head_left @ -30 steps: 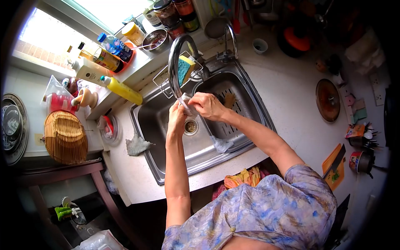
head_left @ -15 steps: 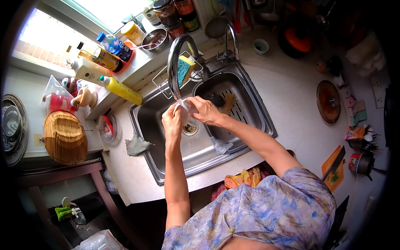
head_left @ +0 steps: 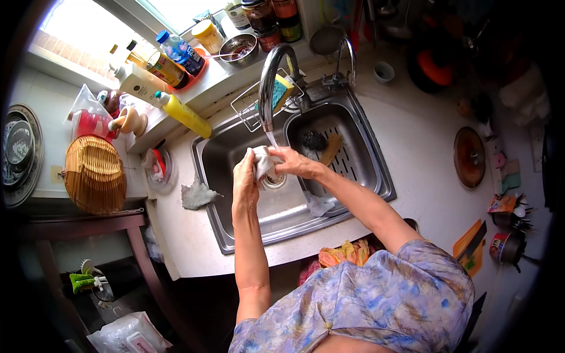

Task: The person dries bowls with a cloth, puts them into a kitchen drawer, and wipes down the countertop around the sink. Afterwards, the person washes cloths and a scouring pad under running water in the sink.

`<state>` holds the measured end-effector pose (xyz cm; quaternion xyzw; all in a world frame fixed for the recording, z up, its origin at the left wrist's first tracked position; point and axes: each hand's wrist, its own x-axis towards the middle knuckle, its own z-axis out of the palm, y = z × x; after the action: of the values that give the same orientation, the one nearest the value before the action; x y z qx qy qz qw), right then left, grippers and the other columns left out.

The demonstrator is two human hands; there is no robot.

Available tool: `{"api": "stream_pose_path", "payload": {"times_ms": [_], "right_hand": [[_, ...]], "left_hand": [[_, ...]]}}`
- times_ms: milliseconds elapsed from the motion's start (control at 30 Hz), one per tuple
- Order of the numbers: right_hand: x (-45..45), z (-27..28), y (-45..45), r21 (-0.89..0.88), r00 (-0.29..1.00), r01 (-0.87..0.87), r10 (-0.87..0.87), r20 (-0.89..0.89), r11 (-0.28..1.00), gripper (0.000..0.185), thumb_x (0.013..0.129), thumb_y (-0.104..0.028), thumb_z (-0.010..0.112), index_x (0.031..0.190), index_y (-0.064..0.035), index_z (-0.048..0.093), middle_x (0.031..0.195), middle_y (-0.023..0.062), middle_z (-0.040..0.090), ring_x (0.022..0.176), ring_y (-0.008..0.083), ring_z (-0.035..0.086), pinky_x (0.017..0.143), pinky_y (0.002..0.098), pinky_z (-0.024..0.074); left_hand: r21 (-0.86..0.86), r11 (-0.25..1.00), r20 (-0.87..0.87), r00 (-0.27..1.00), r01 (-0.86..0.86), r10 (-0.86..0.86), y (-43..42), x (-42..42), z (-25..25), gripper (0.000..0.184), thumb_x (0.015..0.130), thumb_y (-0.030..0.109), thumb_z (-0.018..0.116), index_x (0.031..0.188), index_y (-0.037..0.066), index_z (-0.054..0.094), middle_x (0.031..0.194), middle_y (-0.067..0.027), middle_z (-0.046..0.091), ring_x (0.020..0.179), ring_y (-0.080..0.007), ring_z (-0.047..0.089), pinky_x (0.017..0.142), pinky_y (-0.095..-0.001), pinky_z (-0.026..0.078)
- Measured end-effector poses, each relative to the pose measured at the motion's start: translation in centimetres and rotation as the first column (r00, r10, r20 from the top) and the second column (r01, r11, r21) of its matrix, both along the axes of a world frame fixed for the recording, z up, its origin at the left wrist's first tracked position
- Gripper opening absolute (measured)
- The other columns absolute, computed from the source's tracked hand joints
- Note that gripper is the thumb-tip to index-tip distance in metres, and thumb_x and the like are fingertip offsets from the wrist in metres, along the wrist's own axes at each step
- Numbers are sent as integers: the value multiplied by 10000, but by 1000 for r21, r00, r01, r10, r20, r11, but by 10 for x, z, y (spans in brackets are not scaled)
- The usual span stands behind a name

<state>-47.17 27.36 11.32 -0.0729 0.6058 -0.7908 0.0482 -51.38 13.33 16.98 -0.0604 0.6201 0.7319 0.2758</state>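
Note:
A small white cloth (head_left: 262, 162) is bunched between my two hands over the left basin of the steel sink (head_left: 226, 236). My left hand (head_left: 245, 177) grips it from the left, with the thumb along its edge. From the right, my right hand (head_left: 294, 163) holds the cloth with curled fingers, partly hidden. Just above them, the curved faucet (head_left: 266, 94) lets a stream of water down near the cloth. Below my hands sits the drain (head_left: 273, 181).
A sponge (head_left: 281, 92) rests in a wire rack behind the faucet. The right basin holds a black scrubber (head_left: 315, 140) and a brown brush-like piece (head_left: 332, 149). A grey rag (head_left: 198, 195) lies left of the sink, near a yellow bottle (head_left: 185, 115). A knife (head_left: 472, 241) lies far right.
The cloth has come down a little from the faucet mouth and is now bunched more tightly. My right hand has curled in closer. The whole view has shifted slightly.

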Motion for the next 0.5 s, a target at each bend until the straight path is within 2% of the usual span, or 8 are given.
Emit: {"api": "stream_pose_path", "payload": {"times_ms": [67, 133, 233, 300, 333, 367, 433, 500], "right_hand": [[-9, -40, -7, -8, 999, 24, -23, 30, 1000, 206, 848, -167, 501, 945, 3, 566, 868, 22, 576, 773, 49, 501, 658, 186, 416], [-6, -35, 2, -17, 992, 73, -71, 105, 997, 193, 849, -177, 509, 901, -2, 571, 829, 20, 588, 740, 51, 511, 636, 179, 415], [-2, -31, 11, -35, 956, 172, -158, 246, 985, 169, 847, -181, 543, 845, -19, 593, 768, 22, 611, 696, 71, 541, 622, 185, 428], [-1, -29, 19, -165, 926, 272, -211, 314, 948, 197, 831, -187, 596, 940, -23, 593, 795, 6, 609, 709, 68, 544, 663, 200, 436], [-3, -28, 21, -264, 907, 299, -188, 376, 917, 181, 774, -172, 659, 880, -40, 593, 804, 17, 619, 720, 75, 562, 679, 202, 452], [-3, -27, 20, -261, 908, 296, -187, 374, 919, 181, 774, -172, 659, 880, -40, 593, 804, 17, 619, 720, 75, 562, 679, 202, 452], [-6, -22, 15, -511, 865, 437, -190, 464, 740, 102, 754, -103, 667, 800, -68, 583, 770, 5, 604, 709, 78, 563, 668, 204, 462], [-15, -30, 7, -612, 858, 455, -135, 495, 647, 126, 738, -72, 670, 784, -75, 552, 764, 30, 603, 716, 113, 583, 685, 235, 489]], "left_hand": [[-22, 1000, 15, 1000, -17, 18, -1, 1, 7, 302, 876, 380, 515, 846, 94, 610, 663, 36, 564, 487, -38, 477, 372, -184, 298], [-33, 996, 17, 997, -78, 79, -4, -1, 9, 283, 862, 397, 533, 796, 130, 601, 652, 51, 563, 444, -20, 463, 320, -164, 219], [-84, 982, 61, 982, -172, 177, -12, -2, 15, 303, 849, 376, 564, 873, 79, 621, 668, 25, 580, 466, -44, 466, 365, -187, 280], [-59, 993, 54, 993, -101, 105, -28, -8, -2, 298, 831, 365, 591, 883, 74, 623, 682, 19, 592, 476, -45, 482, 380, -174, 284], [-38, 999, 47, 998, -28, 30, -34, -11, -12, 297, 813, 355, 619, 892, 69, 626, 696, 14, 603, 486, -47, 497, 395, -161, 289], [-24, 999, 27, 999, -42, 43, -31, -9, -27, 310, 778, 346, 660, 928, 77, 622, 773, 0, 623, 626, -80, 566, 480, -196, 362], [120, 992, 122, 992, -42, 27, -18, 3, -33, 369, 761, 384, 661, 1049, 161, 605, 998, 2, 604, 850, -133, 531, 614, -298, 370], [195, 973, 343, 938, -125, 52, -3, 7, -50, 470, 772, 434, 623, 1123, 133, 543, 1078, -25, 585, 1031, -228, 516, 847, -436, 413]]}}
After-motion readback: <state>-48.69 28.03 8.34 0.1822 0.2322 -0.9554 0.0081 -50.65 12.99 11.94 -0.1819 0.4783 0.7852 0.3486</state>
